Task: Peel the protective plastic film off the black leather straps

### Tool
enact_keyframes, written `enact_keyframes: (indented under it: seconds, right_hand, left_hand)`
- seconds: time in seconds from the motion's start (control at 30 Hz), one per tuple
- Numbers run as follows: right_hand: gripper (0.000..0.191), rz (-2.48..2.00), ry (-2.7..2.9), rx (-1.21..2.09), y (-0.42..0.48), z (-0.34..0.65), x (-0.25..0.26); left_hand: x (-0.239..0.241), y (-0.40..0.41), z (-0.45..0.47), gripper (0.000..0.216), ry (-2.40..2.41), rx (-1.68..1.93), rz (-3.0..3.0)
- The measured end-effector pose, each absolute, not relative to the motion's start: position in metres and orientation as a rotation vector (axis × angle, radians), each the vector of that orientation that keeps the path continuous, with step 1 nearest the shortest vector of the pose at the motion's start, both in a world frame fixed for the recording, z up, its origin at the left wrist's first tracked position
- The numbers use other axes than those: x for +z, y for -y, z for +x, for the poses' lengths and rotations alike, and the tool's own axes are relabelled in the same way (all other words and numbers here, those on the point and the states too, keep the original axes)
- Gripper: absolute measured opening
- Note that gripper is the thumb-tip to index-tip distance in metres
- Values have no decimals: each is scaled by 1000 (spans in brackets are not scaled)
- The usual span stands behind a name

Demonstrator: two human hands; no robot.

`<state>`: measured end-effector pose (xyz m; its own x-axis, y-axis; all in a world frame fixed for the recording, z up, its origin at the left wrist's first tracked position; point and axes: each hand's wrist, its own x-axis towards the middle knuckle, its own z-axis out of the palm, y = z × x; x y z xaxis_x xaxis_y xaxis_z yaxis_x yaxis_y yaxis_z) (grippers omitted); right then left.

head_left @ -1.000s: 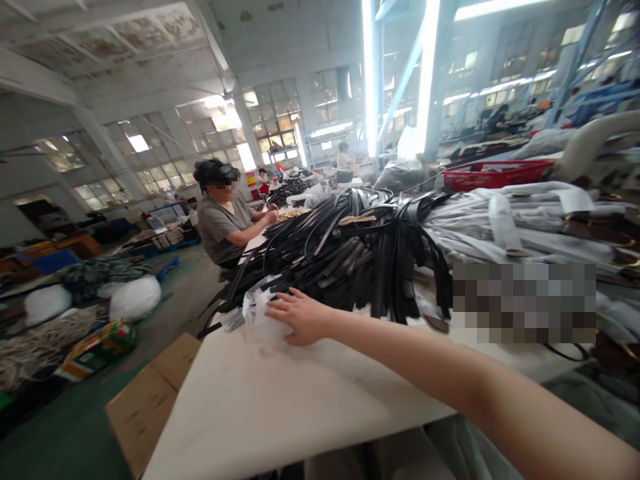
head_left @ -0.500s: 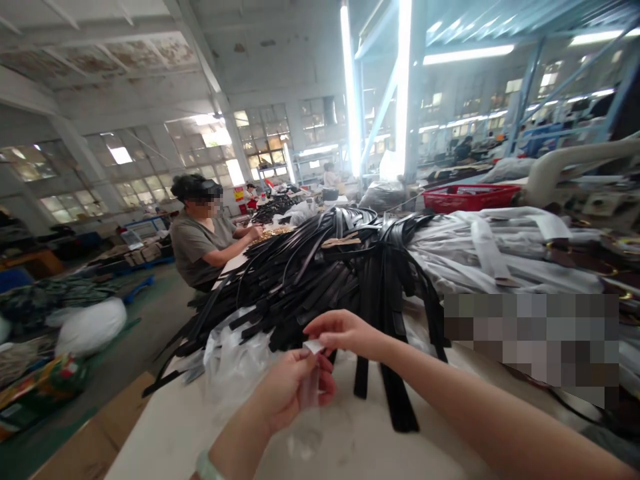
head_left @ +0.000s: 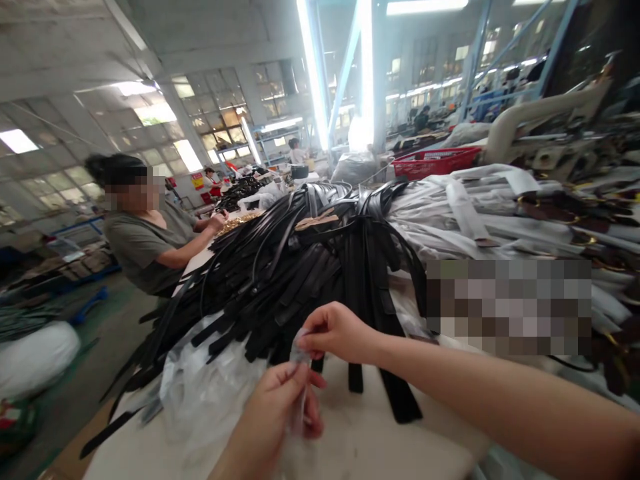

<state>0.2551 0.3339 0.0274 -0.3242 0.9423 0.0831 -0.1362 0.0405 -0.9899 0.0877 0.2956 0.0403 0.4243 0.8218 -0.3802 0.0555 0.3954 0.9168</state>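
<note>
Between my hands runs a narrow strip of thin, clear plastic (head_left: 299, 352), perhaps a plastic sleeve. My left hand (head_left: 283, 403) is closed on it, with thumb and fingers pinching below its upper end. The lower part hangs down past the palm, blurred. My right hand (head_left: 337, 331) pinches the top end between thumb and forefinger. Just beyond both hands lies a large heap of black straps (head_left: 305, 273), their flat ends pointing toward me. To the left of my left hand, crumpled clear plastic bags (head_left: 205, 380) rest on the pale table (head_left: 365, 433).
White-wrapped straps (head_left: 440, 213) are heaped at the right, with a red basket (head_left: 435, 162) behind. A co-worker (head_left: 145, 233) stands at the table's left side, hands near small gold-coloured pieces (head_left: 240, 221). A beige machine arm (head_left: 540, 117) rises at the back right.
The view has swung right and down, so the surroundings sit further left and higher. My right hand still pinches the strip's top, which now stands narrower and more upright above my left hand.
</note>
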Motion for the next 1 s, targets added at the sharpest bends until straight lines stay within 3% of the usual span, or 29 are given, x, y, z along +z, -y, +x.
enact_keyframes:
  seconds: [0.17, 0.27, 0.5, 0.6, 0.77, 0.9, 1.0]
  right_hand:
    - [20, -1082, 1419, 1492, -326, 247, 30]
    - [13, -1230, 1501, 1418, -317, 239, 30]
    - [15, -1205, 1951, 633, -314, 242, 28]
    - [16, -1071, 1846, 877, -329, 256, 30]
    - [3, -1123, 996, 1330, -361, 279, 40]
    - [15, -1086, 853, 1451, -373, 284, 46]
    - [12, -1061, 762, 1394, -376, 282, 46]
  left_hand:
    - [42, -309, 79, 52, -1131, 892, 1382]
    - [48, -309, 80, 30, -1200, 911, 1575]
    - [49, -305, 83, 16, -1487, 941, 1952]
    - [50, -305, 82, 19, -1554, 969, 1966]
    - [52, -304, 85, 25, -1524, 925, 1721]
    - [47, -304, 87, 27, -1439, 914, 1620]
    - [45, -304, 87, 28, -1310, 944, 1476]
